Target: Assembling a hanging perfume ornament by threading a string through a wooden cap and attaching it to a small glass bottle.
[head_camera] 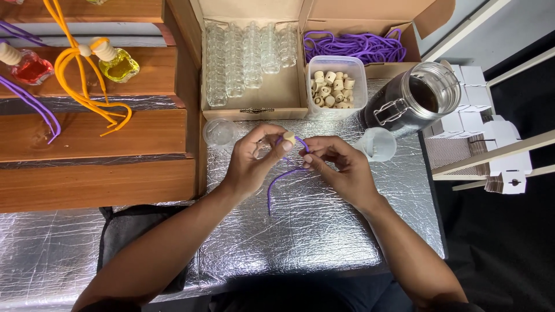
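Note:
My left hand (252,160) pinches a small wooden cap (289,137) between thumb and fingertips above the foil-covered table (324,231). My right hand (338,164) grips a purple cord (283,178) right beside the cap; the cord's loose end hangs down toward me. Both hands are close together, nearly touching at the cap. How the cord sits in the cap is hidden by my fingers.
A cardboard box (254,98) holds small clear bottles (245,55), more purple cords (352,46) and a tub of wooden caps (334,86). A dark-liquid jar (413,98), plastic funnel (377,143) and clear lid (219,132) lie nearby. Wooden steps (92,133) at left carry filled bottles.

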